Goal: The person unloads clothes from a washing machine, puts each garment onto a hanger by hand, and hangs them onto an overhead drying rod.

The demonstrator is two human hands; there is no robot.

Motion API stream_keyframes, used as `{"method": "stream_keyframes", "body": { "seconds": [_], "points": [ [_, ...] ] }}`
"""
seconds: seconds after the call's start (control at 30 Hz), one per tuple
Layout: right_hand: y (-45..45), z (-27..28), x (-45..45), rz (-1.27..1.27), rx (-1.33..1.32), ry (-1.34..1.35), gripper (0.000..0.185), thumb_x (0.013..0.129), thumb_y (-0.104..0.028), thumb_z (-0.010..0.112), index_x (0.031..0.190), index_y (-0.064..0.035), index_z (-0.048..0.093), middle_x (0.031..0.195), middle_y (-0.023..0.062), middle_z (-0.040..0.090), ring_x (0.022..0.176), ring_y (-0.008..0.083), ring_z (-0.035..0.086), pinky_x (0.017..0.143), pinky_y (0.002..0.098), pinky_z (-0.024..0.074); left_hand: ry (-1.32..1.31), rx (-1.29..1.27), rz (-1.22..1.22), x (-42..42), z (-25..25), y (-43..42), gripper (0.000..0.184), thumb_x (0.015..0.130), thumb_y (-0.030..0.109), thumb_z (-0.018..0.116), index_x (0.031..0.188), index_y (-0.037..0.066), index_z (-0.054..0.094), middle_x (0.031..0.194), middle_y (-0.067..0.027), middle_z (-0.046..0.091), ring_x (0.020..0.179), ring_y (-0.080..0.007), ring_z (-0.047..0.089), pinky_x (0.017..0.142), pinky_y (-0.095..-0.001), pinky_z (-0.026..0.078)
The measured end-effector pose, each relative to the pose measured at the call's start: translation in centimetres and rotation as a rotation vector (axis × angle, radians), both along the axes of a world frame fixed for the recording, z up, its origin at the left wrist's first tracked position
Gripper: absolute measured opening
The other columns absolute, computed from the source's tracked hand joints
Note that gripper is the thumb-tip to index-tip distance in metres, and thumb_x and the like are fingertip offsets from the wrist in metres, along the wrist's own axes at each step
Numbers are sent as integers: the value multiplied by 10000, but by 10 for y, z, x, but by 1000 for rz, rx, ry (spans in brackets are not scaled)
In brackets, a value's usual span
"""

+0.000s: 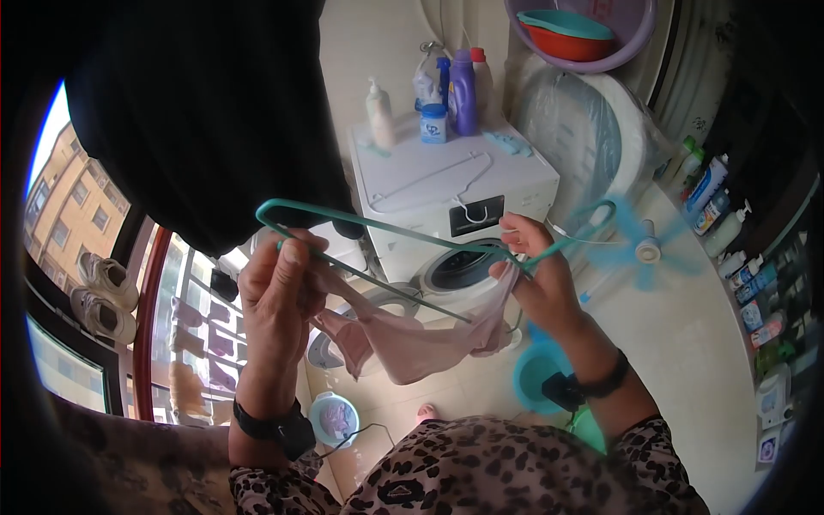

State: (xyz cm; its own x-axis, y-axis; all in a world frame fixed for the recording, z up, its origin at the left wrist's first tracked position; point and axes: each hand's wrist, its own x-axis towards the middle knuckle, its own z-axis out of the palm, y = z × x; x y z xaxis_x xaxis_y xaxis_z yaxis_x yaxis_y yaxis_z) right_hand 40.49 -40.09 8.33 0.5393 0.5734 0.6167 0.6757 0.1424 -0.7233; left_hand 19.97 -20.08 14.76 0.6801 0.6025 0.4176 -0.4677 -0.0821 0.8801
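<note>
A green clothes hanger (360,221) is held up in front of me, its hook out to the right. A pale pink garment (412,343), which looks like underpants, hangs stretched along the hanger's lower bar. My left hand (279,279) is closed at the hanger's left end, pinching the bar and the garment's left edge. Near the hanger's neck, my right hand (545,279) grips the garment's right edge against the hanger, with its upper fingers partly raised. My fingertips hide part of the cloth at both ends.
A white washing machine (403,167) with its round door open carries bottles and a white hanger (468,184). Buckets (536,373) stand on the floor, a fan (648,249) is at right, bottles line the right edge, and dark cloth (197,112) hangs at left.
</note>
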Motion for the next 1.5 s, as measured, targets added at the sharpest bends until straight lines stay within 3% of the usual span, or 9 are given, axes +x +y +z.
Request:
{"method": "stream_keyframes", "body": {
  "seconds": [0.07,0.2,0.23,0.53,0.63,0.73,0.93,1.4,1.5],
  "points": [
    [-3,2,0,-21,-20,-206,532,772,-79,690,1239,1,448,1126,164,563,896,234,597,734,325,496,-26,-27,113,0,1,5,250,959,247,511,975,11,592,644,18,522,469,-1,374,401,-155,246],
    [-27,-4,-4,81,-137,-12,441,788,-44,597,1217,8,507,959,143,641,814,213,621,745,298,496,-96,31,202,-14,-3,38,261,967,261,489,974,21,590,637,34,514,446,12,342,384,-156,215],
    [-31,-4,-7,29,-214,166,306,771,-32,576,1073,18,597,800,108,641,743,160,604,704,277,484,-113,20,247,-16,-3,43,264,970,261,483,985,21,592,624,36,506,436,12,322,381,-161,211],
    [-78,-57,40,310,-824,563,197,820,-179,662,886,3,629,783,18,618,725,78,548,648,228,439,-157,80,270,-41,9,71,298,989,251,440,1051,0,589,607,34,455,450,-3,279,407,-178,193],
    [-82,-58,33,481,-703,818,205,862,-208,635,905,-7,619,749,1,590,636,57,499,575,208,404,-154,72,312,-44,11,75,307,993,258,430,1062,2,585,611,32,437,452,-4,262,405,-180,186],
    [-85,-60,32,728,-224,1347,208,894,-226,591,938,-23,603,755,-8,564,539,37,405,496,186,324,-181,48,292,-47,10,77,308,996,259,421,1074,2,570,616,36,415,454,-3,247,398,-175,175],
    [-57,-60,16,453,71,1571,215,915,-251,554,967,-48,602,838,-2,567,502,26,345,464,180,261,-276,-104,292,-48,-4,78,321,992,300,422,1102,25,546,635,29,432,468,-9,274,391,-173,184],
    [-8,-2,-5,187,342,1500,206,894,-171,566,1056,-50,607,1062,43,621,624,75,470,531,209,372,-304,-164,199,-21,-27,55,303,974,321,465,1055,43,555,603,19,449,459,-14,299,395,-169,184],
    [-1,-11,-2,50,90,1012,228,891,-155,563,1081,-36,603,1121,45,600,651,83,499,575,220,407,-328,-139,129,-15,-29,52,302,978,316,455,1059,39,546,612,17,451,458,-19,302,397,-171,192]
  ]
}}
